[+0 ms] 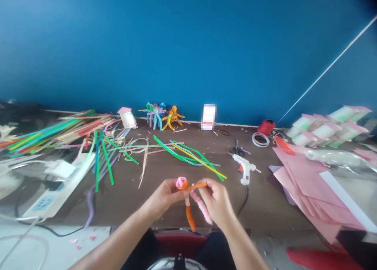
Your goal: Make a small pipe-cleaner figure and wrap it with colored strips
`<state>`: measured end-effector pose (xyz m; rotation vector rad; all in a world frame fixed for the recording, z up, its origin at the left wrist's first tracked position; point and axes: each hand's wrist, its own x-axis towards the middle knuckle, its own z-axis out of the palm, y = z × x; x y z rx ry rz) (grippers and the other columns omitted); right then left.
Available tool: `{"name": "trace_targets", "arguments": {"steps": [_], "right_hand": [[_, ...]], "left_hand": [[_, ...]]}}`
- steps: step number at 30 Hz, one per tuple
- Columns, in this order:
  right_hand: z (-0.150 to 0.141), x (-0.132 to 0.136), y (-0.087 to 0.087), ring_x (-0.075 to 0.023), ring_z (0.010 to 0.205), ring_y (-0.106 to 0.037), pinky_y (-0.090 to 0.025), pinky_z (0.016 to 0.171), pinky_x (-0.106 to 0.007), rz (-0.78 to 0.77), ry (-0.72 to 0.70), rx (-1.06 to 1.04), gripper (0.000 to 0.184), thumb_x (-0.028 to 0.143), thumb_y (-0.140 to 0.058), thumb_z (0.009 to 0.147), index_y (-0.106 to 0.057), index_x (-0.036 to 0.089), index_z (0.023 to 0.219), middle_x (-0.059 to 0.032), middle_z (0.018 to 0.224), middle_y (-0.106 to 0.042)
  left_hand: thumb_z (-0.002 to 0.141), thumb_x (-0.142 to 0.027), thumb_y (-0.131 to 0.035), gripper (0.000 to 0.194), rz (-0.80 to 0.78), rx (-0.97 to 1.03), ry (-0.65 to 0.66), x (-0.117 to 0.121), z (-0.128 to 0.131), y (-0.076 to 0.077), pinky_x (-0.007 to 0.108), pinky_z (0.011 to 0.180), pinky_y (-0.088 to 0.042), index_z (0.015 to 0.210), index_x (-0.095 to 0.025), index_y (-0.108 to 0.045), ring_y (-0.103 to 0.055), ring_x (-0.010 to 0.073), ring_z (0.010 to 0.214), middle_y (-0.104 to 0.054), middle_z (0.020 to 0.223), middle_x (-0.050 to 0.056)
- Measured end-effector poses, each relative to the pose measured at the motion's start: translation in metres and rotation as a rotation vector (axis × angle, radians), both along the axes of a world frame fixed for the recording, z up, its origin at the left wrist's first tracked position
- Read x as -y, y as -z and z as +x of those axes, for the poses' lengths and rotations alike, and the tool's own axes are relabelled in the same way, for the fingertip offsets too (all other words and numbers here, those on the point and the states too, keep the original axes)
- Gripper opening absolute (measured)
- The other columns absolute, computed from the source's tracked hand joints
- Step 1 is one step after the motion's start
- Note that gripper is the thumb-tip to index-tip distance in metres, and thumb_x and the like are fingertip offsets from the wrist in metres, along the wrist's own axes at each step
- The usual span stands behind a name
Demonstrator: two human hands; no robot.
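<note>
Both my hands are held up above the front of the brown table. My left hand pinches a small pipe-cleaner figure with a rolled pink-and-orange head. An orange pipe-cleaner stem hangs down from the head. My right hand holds the end of an orange pipe-cleaner strand that stretches across to the head. A fuzzy pink pipe cleaner hangs beside my right hand, partly hidden by its fingers.
A white hot glue gun with a black cord lies to the right, beyond black-handled scissors. Loose green and yellow strips lie ahead. Pink paper sheets are piled right, and a white power strip sits left.
</note>
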<state>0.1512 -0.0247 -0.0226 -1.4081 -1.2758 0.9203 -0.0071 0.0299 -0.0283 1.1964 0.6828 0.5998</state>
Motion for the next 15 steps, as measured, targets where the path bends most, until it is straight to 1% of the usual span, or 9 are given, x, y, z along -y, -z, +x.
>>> {"name": "trace_targets", "arguments": {"steps": [2,4,6,8,10,12,15], "right_hand": [[0.001,-0.005,0.004,-0.0132,0.062,-0.06,-0.045,0.057,-0.02,-0.065,-0.019,-0.126,0.01,0.02,-0.054,0.075,-0.063,0.016,0.07,-0.0022,0.067,-0.064],[-0.001,-0.009,0.008,-0.0114,0.057,-0.056,-0.042,0.052,-0.02,-0.13,-0.044,-0.299,0.01,0.024,-0.061,0.071,-0.062,0.015,0.066,-0.0006,0.061,-0.061],[-0.005,-0.01,0.014,-0.0082,0.047,-0.047,-0.035,0.044,-0.019,-0.196,-0.057,-0.457,0.018,0.031,-0.066,0.067,-0.06,0.015,0.062,0.0022,0.052,-0.054],[-0.011,-0.009,0.018,-0.0052,0.039,-0.037,-0.027,0.038,-0.018,-0.225,-0.051,-0.525,0.025,0.036,-0.068,0.066,-0.057,0.015,0.057,0.0053,0.045,-0.046],[-0.017,-0.006,0.021,-0.0038,0.036,-0.029,-0.022,0.034,-0.018,-0.213,-0.028,-0.486,0.028,0.038,-0.066,0.067,-0.056,0.015,0.054,0.0071,0.041,-0.039],[-0.022,-0.004,0.024,-0.004,0.033,-0.028,-0.021,0.032,-0.018,-0.18,-0.016,-0.398,0.027,0.038,-0.061,0.072,-0.06,0.014,0.06,0.0073,0.039,-0.037],[-0.025,0.0,0.026,-0.0055,0.031,-0.031,-0.027,0.031,-0.019,-0.111,-0.037,-0.256,0.028,0.038,-0.053,0.078,-0.066,0.015,0.085,0.0062,0.04,-0.043]], "left_hand": [[0.069,-0.024,-0.066,0.013,-0.055,0.079,0.041,0.0,-0.001,0.0,0.022,0.069,-0.04,0.076,-0.013,-0.065,-0.055,0.0125,0.068,-0.064,0.07,0.001],[0.068,-0.022,-0.068,0.01,-0.094,0.151,0.029,0.001,0.0,0.001,0.02,0.068,-0.04,0.074,-0.014,-0.065,-0.054,0.0107,0.066,-0.064,0.068,0.0],[0.067,-0.02,-0.069,0.009,-0.124,0.206,-0.037,0.002,0.001,0.004,0.02,0.067,-0.04,0.072,-0.014,-0.065,-0.054,0.0099,0.065,-0.064,0.068,-0.001],[0.066,-0.02,-0.07,0.009,-0.147,0.235,-0.125,0.003,0.003,0.007,0.02,0.067,-0.04,0.071,-0.015,-0.064,-0.055,0.0095,0.066,-0.064,0.067,-0.001],[0.066,-0.019,-0.07,0.01,-0.155,0.237,-0.207,0.003,0.004,0.011,0.019,0.068,-0.04,0.07,-0.015,-0.062,-0.054,0.0091,0.065,-0.063,0.067,-0.002],[0.065,-0.02,-0.071,0.011,-0.139,0.209,-0.266,0.002,0.005,0.013,0.02,0.068,-0.04,0.069,-0.015,-0.061,-0.053,0.0089,0.064,-0.062,0.066,-0.003],[0.067,-0.024,-0.069,0.012,-0.059,0.112,-0.315,0.001,0.007,0.013,0.02,0.068,-0.04,0.069,-0.014,-0.063,-0.053,0.0099,0.065,-0.061,0.066,-0.002]]}}
